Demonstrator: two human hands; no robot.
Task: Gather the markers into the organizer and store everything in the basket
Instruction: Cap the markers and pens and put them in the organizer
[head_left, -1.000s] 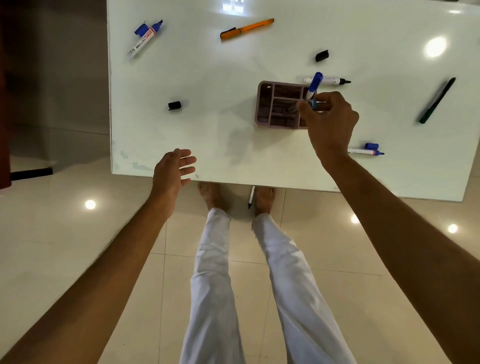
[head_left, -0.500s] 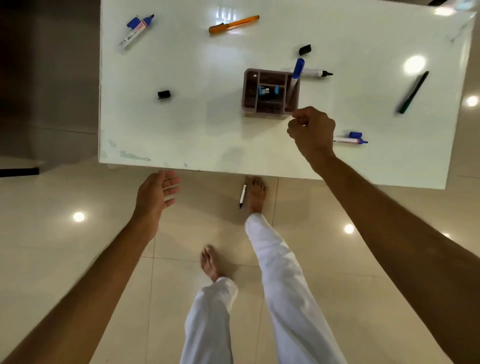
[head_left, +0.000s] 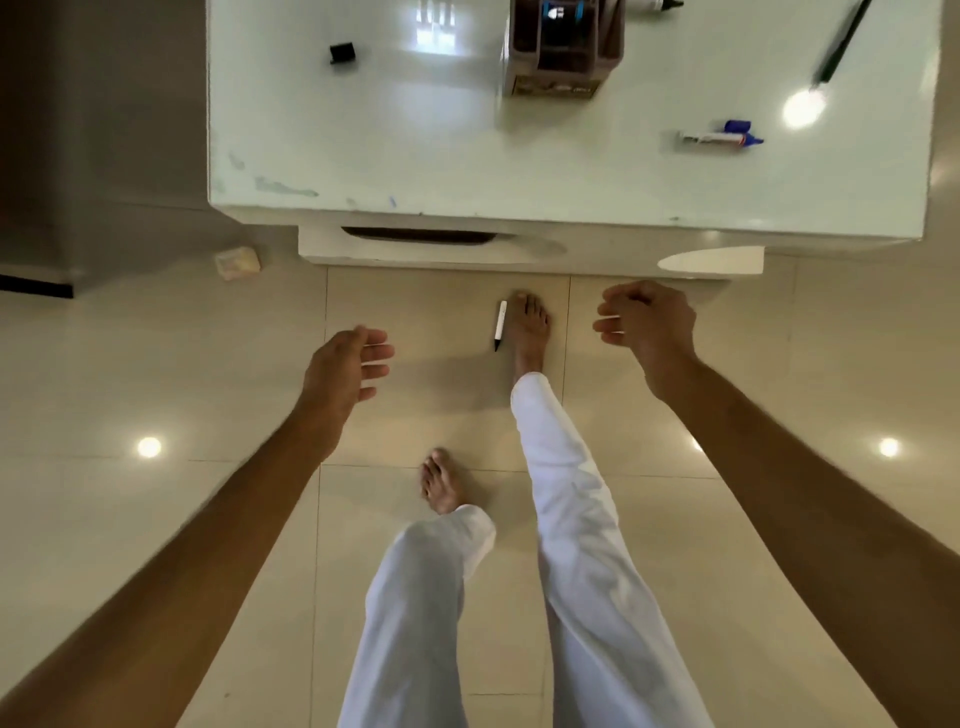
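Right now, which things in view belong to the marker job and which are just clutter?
Job:
- organizer on the table
- blue marker on the table, its cap beside it
- dark green pen
- loose black cap
- white marker on the floor beside a foot

Lying about:
- small pale block on the floor

Both hands hold nothing.
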